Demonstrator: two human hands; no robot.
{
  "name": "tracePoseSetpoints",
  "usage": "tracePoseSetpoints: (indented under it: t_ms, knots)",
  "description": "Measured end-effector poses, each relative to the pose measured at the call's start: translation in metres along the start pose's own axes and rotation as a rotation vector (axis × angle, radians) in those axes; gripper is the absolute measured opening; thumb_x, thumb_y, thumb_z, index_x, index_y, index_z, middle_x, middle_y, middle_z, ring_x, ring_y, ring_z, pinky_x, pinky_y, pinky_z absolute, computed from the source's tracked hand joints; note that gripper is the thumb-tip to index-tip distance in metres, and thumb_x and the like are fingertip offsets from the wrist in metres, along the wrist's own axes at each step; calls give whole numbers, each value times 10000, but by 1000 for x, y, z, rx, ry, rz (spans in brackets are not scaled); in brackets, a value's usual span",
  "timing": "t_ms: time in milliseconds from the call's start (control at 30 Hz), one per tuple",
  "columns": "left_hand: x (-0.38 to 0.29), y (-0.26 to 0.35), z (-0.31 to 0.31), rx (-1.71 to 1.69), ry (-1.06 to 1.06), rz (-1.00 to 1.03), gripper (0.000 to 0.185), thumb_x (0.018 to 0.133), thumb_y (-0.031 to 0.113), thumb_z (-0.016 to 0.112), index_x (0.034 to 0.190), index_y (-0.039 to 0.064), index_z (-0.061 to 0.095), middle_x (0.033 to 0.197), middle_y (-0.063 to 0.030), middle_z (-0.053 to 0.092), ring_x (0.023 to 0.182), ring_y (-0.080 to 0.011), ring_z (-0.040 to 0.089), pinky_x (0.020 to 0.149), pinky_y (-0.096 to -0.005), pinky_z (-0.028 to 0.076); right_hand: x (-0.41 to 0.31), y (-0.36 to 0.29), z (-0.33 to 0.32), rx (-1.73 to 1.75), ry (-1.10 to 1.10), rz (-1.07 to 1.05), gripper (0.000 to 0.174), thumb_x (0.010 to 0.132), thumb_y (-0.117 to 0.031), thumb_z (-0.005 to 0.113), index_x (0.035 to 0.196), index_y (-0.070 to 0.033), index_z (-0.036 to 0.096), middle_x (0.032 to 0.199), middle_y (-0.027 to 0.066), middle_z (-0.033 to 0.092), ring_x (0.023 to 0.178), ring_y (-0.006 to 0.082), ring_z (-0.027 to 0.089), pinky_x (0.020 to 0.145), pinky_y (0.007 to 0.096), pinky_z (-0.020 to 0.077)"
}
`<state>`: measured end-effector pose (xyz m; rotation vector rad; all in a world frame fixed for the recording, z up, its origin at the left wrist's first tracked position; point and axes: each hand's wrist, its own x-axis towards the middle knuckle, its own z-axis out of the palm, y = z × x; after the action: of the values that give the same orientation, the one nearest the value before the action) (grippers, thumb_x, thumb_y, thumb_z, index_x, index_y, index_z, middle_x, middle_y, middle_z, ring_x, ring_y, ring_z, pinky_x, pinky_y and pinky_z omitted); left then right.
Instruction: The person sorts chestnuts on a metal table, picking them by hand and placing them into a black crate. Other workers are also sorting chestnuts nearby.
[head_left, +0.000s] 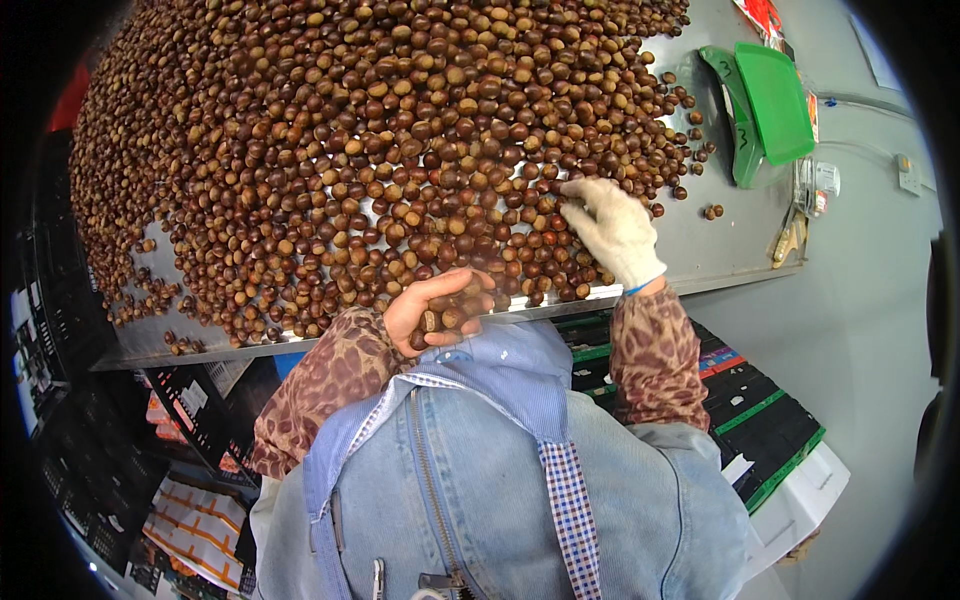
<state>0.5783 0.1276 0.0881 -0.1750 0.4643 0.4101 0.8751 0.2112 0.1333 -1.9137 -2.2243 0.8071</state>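
Note:
A wide heap of round brown chestnuts (420, 142) covers much of a metal table (750, 240) before me. Near the front edge, my left hand (420, 304) is bare and turned palm up. Its curled fingers cup several chestnuts (444, 315) against the palm. My right hand (611, 229) wears a white knitted glove and hovers at or just over the chestnuts at the right of the heap. Its thumb and forefinger are apart, with nothing visible between them. Whether those fingertips touch a chestnut is not clear.
Green plastic scoops or trays (776, 105) lie at the table's right, near a few loose chestnuts (712, 212). A wooden-handled tool (787, 241) rests by the right corner. Black crates with green edges (757, 420) stand below, and packed goods (196, 529) sit lower left.

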Motion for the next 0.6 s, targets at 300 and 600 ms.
tracePoseSetpoints:
  t_ms: [300, 600]
  knots:
    - [-3, -1, 8, 127, 7, 22, 344, 1102, 302, 497, 1298, 23, 541, 1130, -138, 578, 789, -190, 611, 384, -186, 434, 2, 2, 34, -137, 19, 14, 267, 909, -274, 699, 1155, -169, 701, 1053, 113, 688, 948, 345, 691, 816, 450, 558]
    - [-25, -25, 4, 101, -10, 268, 382, 1072, 246, 570, 1388, 35, 533, 1146, -117, 621, 780, -151, 652, 373, -186, 403, -17, -71, 17, 584, -121, -3, 432, 903, -133, 755, 1308, -28, 651, 1132, 63, 708, 936, 121, 649, 838, 285, 542]
